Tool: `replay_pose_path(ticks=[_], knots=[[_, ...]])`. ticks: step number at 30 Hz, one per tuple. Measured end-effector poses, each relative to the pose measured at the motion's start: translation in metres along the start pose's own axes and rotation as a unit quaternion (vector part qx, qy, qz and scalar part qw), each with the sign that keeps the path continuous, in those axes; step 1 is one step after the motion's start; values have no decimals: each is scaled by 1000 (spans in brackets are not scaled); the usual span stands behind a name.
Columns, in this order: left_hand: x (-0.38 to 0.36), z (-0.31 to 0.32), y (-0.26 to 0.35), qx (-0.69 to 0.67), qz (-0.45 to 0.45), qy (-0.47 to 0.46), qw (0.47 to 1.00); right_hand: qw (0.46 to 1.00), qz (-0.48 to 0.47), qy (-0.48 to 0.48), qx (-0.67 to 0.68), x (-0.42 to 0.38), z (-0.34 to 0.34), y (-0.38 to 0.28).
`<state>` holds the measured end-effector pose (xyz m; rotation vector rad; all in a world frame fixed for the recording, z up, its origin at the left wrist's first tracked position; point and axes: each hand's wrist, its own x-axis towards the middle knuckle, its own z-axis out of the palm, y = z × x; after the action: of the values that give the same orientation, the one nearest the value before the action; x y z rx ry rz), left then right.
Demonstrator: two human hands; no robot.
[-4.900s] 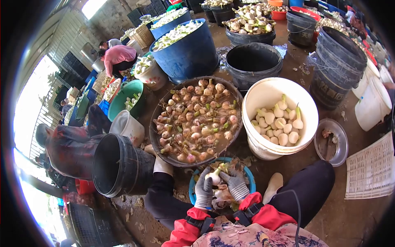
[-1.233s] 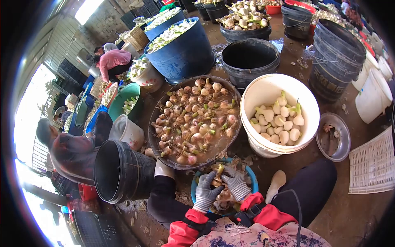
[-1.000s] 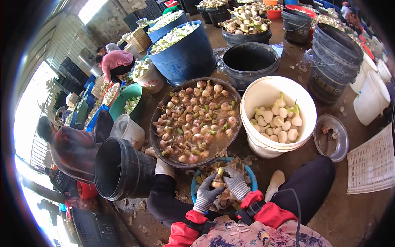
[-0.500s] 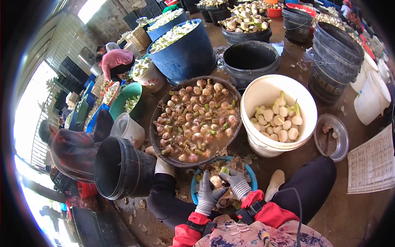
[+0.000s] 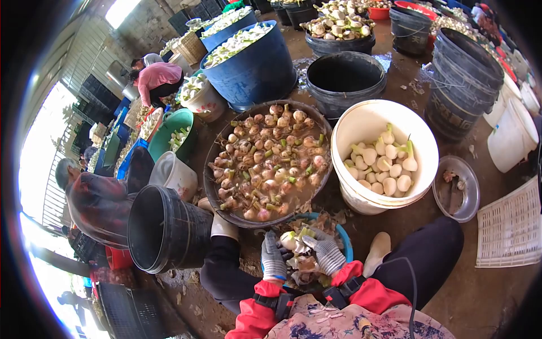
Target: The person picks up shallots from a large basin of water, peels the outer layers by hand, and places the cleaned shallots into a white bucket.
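Observation:
A pale garlic bulb (image 5: pixel 288 240) with a short green stem is between my two gloved hands, above a blue basin (image 5: pixel 346 243) of papery peelings. My right hand (image 5: pixel 327 253) is closed at the stem side of the bulb. On the other side, my left hand (image 5: pixel 274 259) has its fingers against the bulb and its thumb below it. Both gloves are grey, with striped cuffs. Just beyond them, a wide dark tub (image 5: pixel 212 195) holds many unpeeled bulbs in murky water. A white bucket (image 5: pixel 361 199) to the right contains peeled white bulbs.
A black bucket (image 5: pixel 169 231) stands left of my leg, near a seated person (image 5: pixel 104 206). On the right are a metal bowl (image 5: pixel 471 198) and a white plastic basket (image 5: pixel 511 226). An empty black tub (image 5: pixel 344 99) and a big blue tub (image 5: pixel 254 76) of garlic stand beyond.
The garlic bulb has risen slightly and turned, showing more clean white surface. My left hand has shifted left and its spread fingers have drawn together beside the bulb. My right hand stays nearly in place.

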<state>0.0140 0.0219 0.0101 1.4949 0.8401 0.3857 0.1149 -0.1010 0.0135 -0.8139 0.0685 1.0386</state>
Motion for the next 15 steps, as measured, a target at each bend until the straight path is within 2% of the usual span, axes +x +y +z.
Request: replay_pose_path(ticks=[1, 2, 3, 5, 6, 7, 9, 10, 11, 13, 14, 15], knots=[[-5, 2, 15, -216, -160, 71, 961, 997, -12, 12, -78, -1, 2, -4], [-9, 6, 28, -233, -150, 20, 961, 987, -21, 22, -155, -3, 5, -4], [-21, 9, 15, -182, -14, 36, 983, 988, -17, 19, -154, -5, 8, -1], [-18, 15, 14, 31, 151, 144, 977, 949, -107, -15, -297, -7, 14, 3], [-17, 14, 15, -11, 49, 178, 983, 939, -134, -30, -315, -4, 10, 11], [-16, 13, 29, -156, -66, 175, 970, 938, -135, -31, -316, -6, 12, 8], [-9, 4, 24, -380, -77, 121, 914, 943, -145, -21, -300, -11, 13, -3], [-11, 1, 34, -399, -113, 97, 905, 976, -66, 5, -207, -19, 19, -18], [-11, -3, 32, -398, -113, 96, 905, 976, -68, 5, -206, -17, 14, -21], [-16, -16, 21, -206, 42, 52, 976, 988, -118, 47, -88, -11, -2, -22], [-23, -24, 18, -32, 127, 70, 989, 986, -136, 73, -59, -7, -8, -24], [-25, -34, 16, -87, 92, 82, 989, 983, -170, 63, -1, 4, -20, -22]])
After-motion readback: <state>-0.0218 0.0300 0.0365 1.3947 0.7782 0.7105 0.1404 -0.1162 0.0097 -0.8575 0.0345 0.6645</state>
